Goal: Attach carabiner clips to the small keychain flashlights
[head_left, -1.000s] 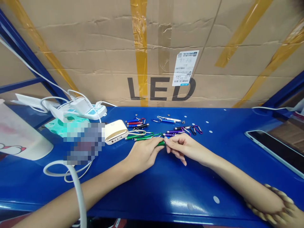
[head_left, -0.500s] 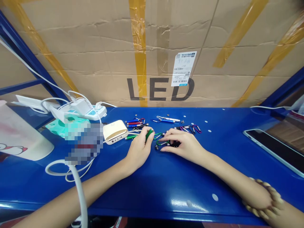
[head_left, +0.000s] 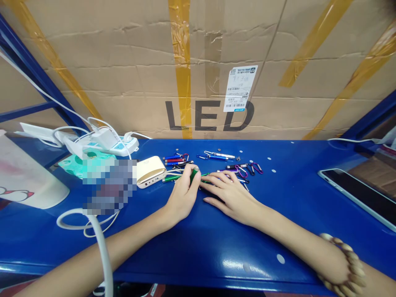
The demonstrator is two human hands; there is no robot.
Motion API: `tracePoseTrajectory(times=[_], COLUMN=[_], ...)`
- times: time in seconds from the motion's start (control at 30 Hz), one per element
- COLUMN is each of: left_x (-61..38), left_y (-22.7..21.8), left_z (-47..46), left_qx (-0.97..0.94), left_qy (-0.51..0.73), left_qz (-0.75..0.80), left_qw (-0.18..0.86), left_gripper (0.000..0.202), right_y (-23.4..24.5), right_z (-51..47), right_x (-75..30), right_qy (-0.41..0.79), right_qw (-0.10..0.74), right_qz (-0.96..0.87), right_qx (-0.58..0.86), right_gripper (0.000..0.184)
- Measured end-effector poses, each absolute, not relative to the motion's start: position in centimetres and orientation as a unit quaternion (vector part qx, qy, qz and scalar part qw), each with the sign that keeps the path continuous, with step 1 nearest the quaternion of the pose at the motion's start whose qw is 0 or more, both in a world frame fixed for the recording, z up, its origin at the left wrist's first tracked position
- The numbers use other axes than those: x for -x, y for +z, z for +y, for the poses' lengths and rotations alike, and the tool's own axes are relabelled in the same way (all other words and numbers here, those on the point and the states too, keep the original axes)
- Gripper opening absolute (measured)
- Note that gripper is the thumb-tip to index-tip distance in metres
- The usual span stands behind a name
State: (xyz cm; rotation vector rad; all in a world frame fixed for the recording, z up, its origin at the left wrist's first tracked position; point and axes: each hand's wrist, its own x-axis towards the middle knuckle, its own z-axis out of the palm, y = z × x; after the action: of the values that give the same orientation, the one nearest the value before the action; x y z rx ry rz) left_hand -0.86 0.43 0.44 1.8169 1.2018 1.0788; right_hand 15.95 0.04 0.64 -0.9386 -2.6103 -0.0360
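- "LED" in large dark capitals [head_left: 209, 116] is printed on the cardboard carton [head_left: 130, 70].
- A white shipping label [head_left: 240, 88] carries barcodes and a QR code; its small print is too small to read.

I can't make out what's under the square-pixelated blurred patch [head_left: 109, 186] left of the hands. The left hand [head_left: 182, 194] hides most of the slim green metal keychain light [head_left: 194, 175], and the small round pale discs [head_left: 273, 170] are too small to identify.

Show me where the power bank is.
In the head view, the white-and-gold power bank lies left of centre on the blue bench, just left of the person's left hand, with keychain flashlights beside it on the right.
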Motion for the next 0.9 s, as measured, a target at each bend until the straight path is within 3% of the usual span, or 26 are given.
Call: tracePoseTrajectory(times=[0.5,0.9], left_x=[0.97,0.88], left_y=[0.5,0.7], left_z=[0.35,0.31], left_qx=[-0.698,-0.709], left_qy=[0.412,0.394], left_qz=[0.465,0.465], left_qw=[0.357,0.354], left_gripper=[0.014,0.012], right_y=[0.38,0.48], right_z=[0.83,0.87], right_x=[-16.71,-16.81], right_qy=[-0.018,-0.037], right_qw=[0.24,0.232], right_qz=[-0.915,-0.912], right_qx=[0.323,0.337], right_gripper=[0.018,0.017])
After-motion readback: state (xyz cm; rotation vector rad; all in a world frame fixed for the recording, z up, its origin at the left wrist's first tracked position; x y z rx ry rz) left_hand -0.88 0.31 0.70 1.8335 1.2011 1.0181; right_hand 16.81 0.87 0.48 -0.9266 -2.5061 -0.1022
